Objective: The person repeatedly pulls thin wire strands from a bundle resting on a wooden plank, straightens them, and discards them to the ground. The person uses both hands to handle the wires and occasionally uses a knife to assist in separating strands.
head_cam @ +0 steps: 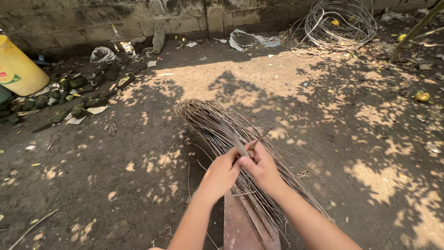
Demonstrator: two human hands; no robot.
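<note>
Bundle of thin dry sticks [217,127]: brown, splayed like a fan, lying at the centre of the frame on a reddish-brown plank [240,227] that runs down to the lower edge; the curved far ends of the sticks point toward the upper left, and a few single sticks stray to the right.

Left hand [221,173]: just below centre, fingers closed around a short dark stick-like piece [240,147] that rises from the grip over the bundle; what the piece is cannot be told.

Right hand [261,167]: touching the left hand, fingers pinched on a single thin stick [260,139] slanting toward the upper right.

Ground [115,185]: bare packed earth, dappled with leaf shadow and patches of sun.

Stone wall [138,18]: along the top of the frame, rough blocks.

Yellow container [16,67]: upper left, at the frame edge, partly cut off.

Dark green husks and scraps [69,95]: a heap below and right of the container, near the wall.

Coil of wire [337,23]: upper right, against the wall.

Yellow fruit [422,96]: at the right edge, on the ground, well apart from the hands.
</note>
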